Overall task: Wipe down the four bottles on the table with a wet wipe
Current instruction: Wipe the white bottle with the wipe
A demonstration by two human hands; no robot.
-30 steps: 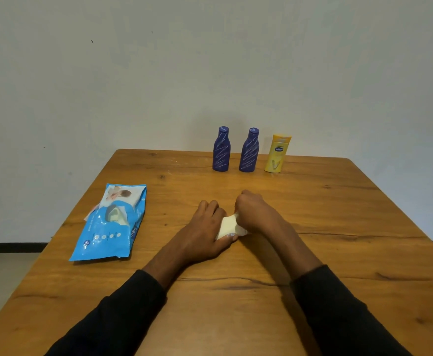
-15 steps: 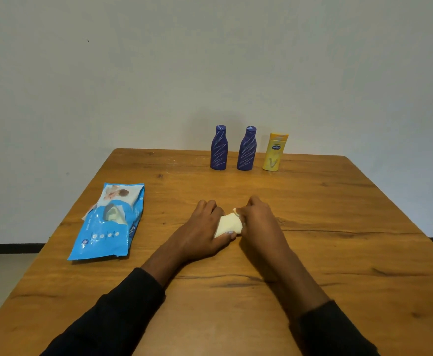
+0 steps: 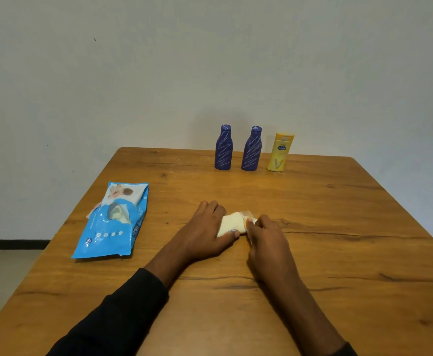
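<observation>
A pale cream bottle [image 3: 231,224] lies on its side on the wooden table [image 3: 313,206], near the middle. My left hand [image 3: 207,232] grips its left end, thumb on the near side. My right hand [image 3: 267,240] is closed at its right end, with a bit of white wet wipe [image 3: 253,221] showing at the fingertips. Most of the wipe is hidden under that hand. Two dark blue bottles [image 3: 223,148] [image 3: 252,149] and a yellow bottle [image 3: 279,152] stand upright in a row at the table's far edge.
A blue pack of wet wipes [image 3: 112,222] lies flat to the left of my hands, its flap open. A plain wall stands right behind the table. The table's left edge drops to a grey floor [image 3: 2,273].
My right hand has slid to the right and toward me along the cream bottle, uncovering more of it. My left hand has stayed in place on the bottle.
</observation>
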